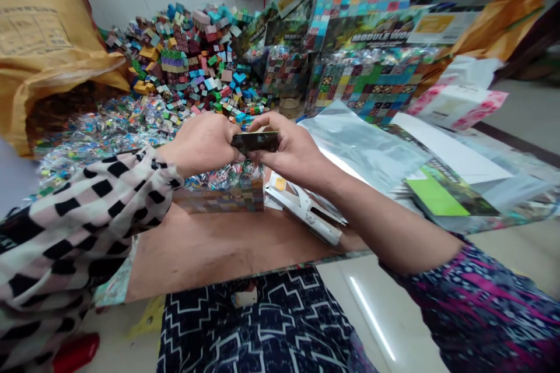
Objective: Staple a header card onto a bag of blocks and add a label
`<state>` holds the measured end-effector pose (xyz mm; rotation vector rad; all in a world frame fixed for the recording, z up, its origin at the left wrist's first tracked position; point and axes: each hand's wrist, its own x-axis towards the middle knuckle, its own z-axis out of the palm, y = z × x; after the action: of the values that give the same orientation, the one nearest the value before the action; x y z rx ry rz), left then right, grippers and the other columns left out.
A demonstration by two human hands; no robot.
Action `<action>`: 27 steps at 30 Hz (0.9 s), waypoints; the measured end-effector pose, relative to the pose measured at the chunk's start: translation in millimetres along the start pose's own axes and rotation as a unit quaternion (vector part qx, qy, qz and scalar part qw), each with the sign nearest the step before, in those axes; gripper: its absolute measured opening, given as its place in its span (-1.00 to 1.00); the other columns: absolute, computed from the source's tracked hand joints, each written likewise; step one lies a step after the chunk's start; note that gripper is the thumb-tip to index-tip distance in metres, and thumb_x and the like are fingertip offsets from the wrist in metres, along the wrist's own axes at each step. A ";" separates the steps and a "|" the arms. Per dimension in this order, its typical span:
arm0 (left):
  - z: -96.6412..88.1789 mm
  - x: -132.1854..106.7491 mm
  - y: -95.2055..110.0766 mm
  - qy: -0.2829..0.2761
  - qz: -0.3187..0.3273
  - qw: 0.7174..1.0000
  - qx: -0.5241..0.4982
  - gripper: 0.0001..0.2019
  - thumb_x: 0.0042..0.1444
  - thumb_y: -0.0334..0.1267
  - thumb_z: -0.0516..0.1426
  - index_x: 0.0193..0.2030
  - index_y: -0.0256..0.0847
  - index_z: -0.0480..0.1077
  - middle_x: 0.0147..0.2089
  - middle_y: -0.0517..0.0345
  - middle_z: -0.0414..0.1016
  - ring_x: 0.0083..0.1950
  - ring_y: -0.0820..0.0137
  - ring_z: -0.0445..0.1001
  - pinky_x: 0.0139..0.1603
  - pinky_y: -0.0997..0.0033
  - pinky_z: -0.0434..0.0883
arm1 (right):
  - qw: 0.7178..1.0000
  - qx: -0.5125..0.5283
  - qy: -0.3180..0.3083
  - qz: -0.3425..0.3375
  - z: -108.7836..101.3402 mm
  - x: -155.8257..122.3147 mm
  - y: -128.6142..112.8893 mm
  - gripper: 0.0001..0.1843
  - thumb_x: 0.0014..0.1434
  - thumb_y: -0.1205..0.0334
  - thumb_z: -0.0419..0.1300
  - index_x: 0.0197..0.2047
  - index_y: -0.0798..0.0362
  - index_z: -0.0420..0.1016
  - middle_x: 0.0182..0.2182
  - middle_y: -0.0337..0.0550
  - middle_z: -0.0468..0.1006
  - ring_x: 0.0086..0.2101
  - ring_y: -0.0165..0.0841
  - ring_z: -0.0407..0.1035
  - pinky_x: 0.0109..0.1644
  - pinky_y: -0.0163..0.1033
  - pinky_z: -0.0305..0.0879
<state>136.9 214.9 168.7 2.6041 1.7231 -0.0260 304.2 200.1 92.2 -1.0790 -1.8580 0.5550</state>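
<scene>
My left hand (203,139) and my right hand (294,144) meet over the middle of the table, both closed on a dark printed header card (257,141). The card looks folded along its top edge and is held level between my fingers and thumbs. Directly below stands a clear bag filled with printed blocks (223,197), partly hidden by my hands; whether the card touches the bag, I cannot tell. Beside the bag, under my right forearm, lies a white stapler (306,213) with its handle towards me.
Behind my hands are a heap of loose coloured blocks (205,52) and many small clear packets (100,140). Filled bags with header cards (367,81) stand at the back. To the right lie clear plastic bags (363,145), a green card (437,195) and a tissue box (464,105). A yellow sack (48,29) leans left.
</scene>
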 end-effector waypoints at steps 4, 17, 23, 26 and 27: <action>-3.0 1.4 -2.9 -0.019 0.021 1.000 0.008 -0.82 -0.03 -0.10 0.20 -0.44 -0.15 0.50 -0.61 0.23 0.24 -0.45 0.36 0.28 -0.40 0.36 0.08 | 1.000 -0.004 0.013 0.010 3.0 3.7 1.0 -0.73 -0.06 0.31 0.23 -0.20 0.01 0.44 -0.30 -0.27 0.55 -0.25 -0.28 0.39 -0.17 -0.21 0.20; -6.0 -0.6 -2.8 -0.035 0.081 0.996 -0.012 -0.85 0.04 -0.22 0.13 -0.33 -0.21 0.48 -0.55 0.17 0.30 -0.43 0.35 0.24 -0.36 0.34 0.07 | 0.953 -0.131 -0.160 0.223 -13.2 -61.9 34.4 -0.72 0.28 0.10 0.05 -0.10 0.10 0.43 -0.14 0.10 0.56 -0.15 -0.16 0.44 -0.01 -0.02 0.35; -7.7 -3.7 -6.0 -0.041 0.128 0.991 -0.008 -0.84 0.05 -0.30 0.10 -0.26 -0.26 0.46 -0.47 0.12 0.39 -0.40 0.33 0.29 -0.37 0.35 0.10 | 0.871 -0.363 -0.245 0.224 14.5 -90.2 46.6 -0.47 0.18 0.12 0.16 0.15 0.23 0.36 0.00 0.28 0.49 -0.03 0.01 0.40 0.04 0.04 0.30; -8.1 -4.3 -5.7 -0.041 0.125 0.991 0.013 -0.82 0.07 -0.31 0.10 -0.20 -0.28 0.45 -0.39 0.09 0.44 -0.36 0.33 0.33 -0.35 0.38 0.14 | 0.874 -0.342 -0.239 0.247 12.3 -84.7 54.8 -0.45 0.08 0.06 0.21 0.09 0.17 0.39 -0.06 0.21 0.53 -0.10 -0.01 0.43 -0.08 0.00 0.33; -8.0 -4.2 -5.6 -0.044 0.115 0.992 0.021 -0.83 0.07 -0.31 0.12 -0.21 -0.28 0.46 -0.40 0.09 0.43 -0.36 0.34 0.33 -0.36 0.38 0.14 | 0.876 -0.334 -0.238 0.254 9.4 -83.3 57.1 -0.46 0.04 0.04 0.23 0.04 0.16 0.41 -0.10 0.19 0.54 -0.14 -0.02 0.43 -0.12 -0.02 0.33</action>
<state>130.1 213.4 176.8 2.7683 1.4026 -0.1727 340.7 159.3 6.8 -2.0842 -2.2703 0.5086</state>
